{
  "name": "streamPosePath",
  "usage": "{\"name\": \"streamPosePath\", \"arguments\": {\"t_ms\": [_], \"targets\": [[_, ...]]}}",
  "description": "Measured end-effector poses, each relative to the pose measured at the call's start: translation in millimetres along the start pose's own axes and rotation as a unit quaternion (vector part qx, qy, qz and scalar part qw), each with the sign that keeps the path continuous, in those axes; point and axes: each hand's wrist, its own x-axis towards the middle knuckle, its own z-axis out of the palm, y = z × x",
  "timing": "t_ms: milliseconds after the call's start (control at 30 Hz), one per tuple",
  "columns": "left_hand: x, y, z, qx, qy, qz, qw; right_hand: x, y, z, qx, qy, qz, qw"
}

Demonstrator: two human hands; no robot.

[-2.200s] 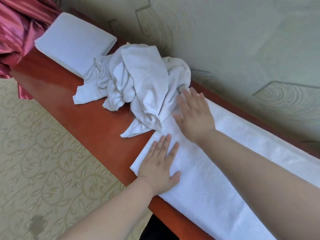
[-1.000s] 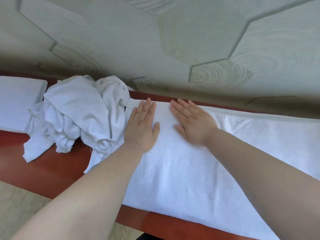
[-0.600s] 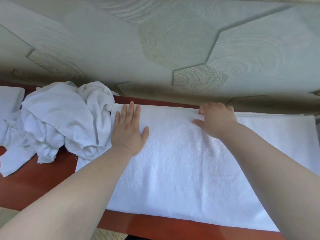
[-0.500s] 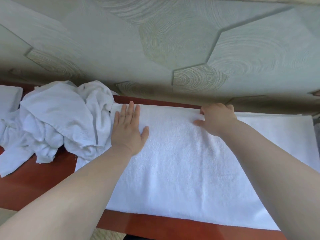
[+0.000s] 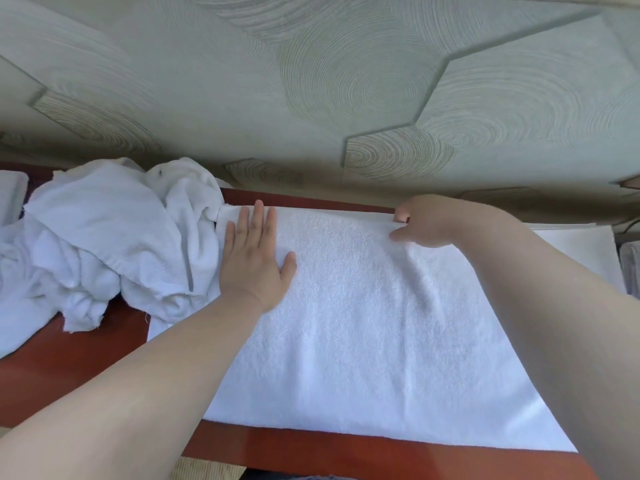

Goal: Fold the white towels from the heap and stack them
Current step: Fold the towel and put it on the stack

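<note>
Flat towel (image 5: pixel 363 323) lies spread across the red-brown worktop (image 5: pixel 69 368), long side running left-right, its far edge close to the wall (image 5: pixel 311 81) and its near edge just short of the worktop's near lip. Left hand (image 5: pixel 254 258) is flat on the towel's far-left corner area: palm down, fingers straight and together, pointing at the wall, thumb out to the right, holding nothing. Right hand (image 5: pixel 426 223) is at the far edge, right of centre: fingers curled over the edge, thumb on the top face, so it pinches the hem there. The cloth is slightly raised and rippled under that grip. The two hands are apart, with a bare stretch of towel between them. Heap (image 5: pixel 114 244) of crumpled white towels sits on the left part of the worktop, touching the flat towel's left end just beside the left hand. Folded towel (image 5: pixel 10 199) shows only as a sliver at the far left edge, beyond the heap. A flatter white layer shows past the right forearm at far right; can't tell whether it is part of the same towel. Wall has pale green panels with ring-pattern texture.
</note>
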Motion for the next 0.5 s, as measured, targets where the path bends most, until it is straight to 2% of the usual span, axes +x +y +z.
{"name": "streamPosePath", "arguments": {"t_ms": [200,500], "targets": [[-2.3,0.8,0.3,-0.019,0.007,-0.042,0.999,19.5,15.3,41.6,0.016,0.199,0.010,0.980],[2.1,-2.0,-1.3,-0.038,0.002,-0.054,0.998,28.3,32.0,64.5,-0.005,0.298,-0.004,0.954]]}}
